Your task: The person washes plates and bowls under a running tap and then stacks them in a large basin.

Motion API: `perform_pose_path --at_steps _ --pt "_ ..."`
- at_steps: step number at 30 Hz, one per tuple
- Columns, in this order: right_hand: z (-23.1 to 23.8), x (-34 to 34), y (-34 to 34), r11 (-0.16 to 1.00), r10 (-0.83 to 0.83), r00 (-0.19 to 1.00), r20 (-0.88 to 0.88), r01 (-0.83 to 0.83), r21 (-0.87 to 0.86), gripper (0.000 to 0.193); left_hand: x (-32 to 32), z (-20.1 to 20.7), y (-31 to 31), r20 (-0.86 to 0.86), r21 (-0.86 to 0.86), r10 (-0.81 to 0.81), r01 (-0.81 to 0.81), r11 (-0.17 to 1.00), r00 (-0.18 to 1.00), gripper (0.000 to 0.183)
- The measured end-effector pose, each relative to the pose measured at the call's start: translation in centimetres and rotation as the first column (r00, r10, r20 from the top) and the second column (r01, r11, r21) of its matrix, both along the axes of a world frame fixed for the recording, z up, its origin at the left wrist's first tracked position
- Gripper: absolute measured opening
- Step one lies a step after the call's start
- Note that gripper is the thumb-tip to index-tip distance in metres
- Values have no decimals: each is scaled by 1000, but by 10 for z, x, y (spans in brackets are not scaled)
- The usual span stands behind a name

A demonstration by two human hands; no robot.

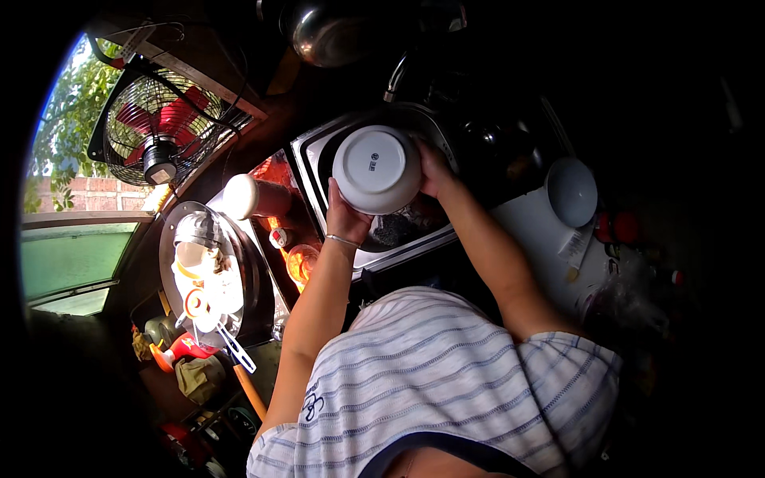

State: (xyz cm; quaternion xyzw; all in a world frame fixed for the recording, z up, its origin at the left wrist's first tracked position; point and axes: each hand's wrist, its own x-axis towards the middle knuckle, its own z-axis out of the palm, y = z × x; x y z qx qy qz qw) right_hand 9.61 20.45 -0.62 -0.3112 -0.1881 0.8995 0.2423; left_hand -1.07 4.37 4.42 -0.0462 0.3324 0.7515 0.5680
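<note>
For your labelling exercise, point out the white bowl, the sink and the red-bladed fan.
white bowl (376, 169), head view, on its upturned base.
sink (315, 159), head view, on its left rim.
red-bladed fan (159, 163), head view, on its dark hub.

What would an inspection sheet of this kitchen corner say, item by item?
Surface: steel sink set in a dark counter; a dark scrubber-like lump lies in its basin.
Job's things: white bowl held upside down over the sink, base toward the camera.
Clutter: round tray of white dishes at left, orange bottle, white lid on a pale board at right, metal pot above.
Hands: left hand grips the bowl's left side, right hand its right side; a thin bracelet on the left wrist.
Cables: a dark cord runs near the fan.
Surroundings: red-bladed fan in a window, greenery and a brick wall outside; right side too dark to tell.
</note>
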Motion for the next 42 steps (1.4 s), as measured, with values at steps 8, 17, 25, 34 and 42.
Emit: perform_pose_path --at_steps 8,17,25,34,42 --pt "-27 17 143 266 -641 690 335 -210 941 29 -4 -10 48 -338 -203 134 -211 956 932 48" --pt "-20 11 59 -104 -573 811 118 -214 971 18 -24 -19 81 -462 -245 187 -328 912 867 50" --pt "-5 -61 17 348 -21 831 556 -515 783 34 -22 -31 77 -839 -530 -501 -113 840 213 54" --pt "-64 -35 -5 705 -209 971 117 66 707 40 -21 -38 93 -324 -351 346 -451 821 881 51" --pt "-13 -46 -4 67 -257 954 154 -142 988 33 -24 -49 84 -748 -319 -140 -167 933 649 40"
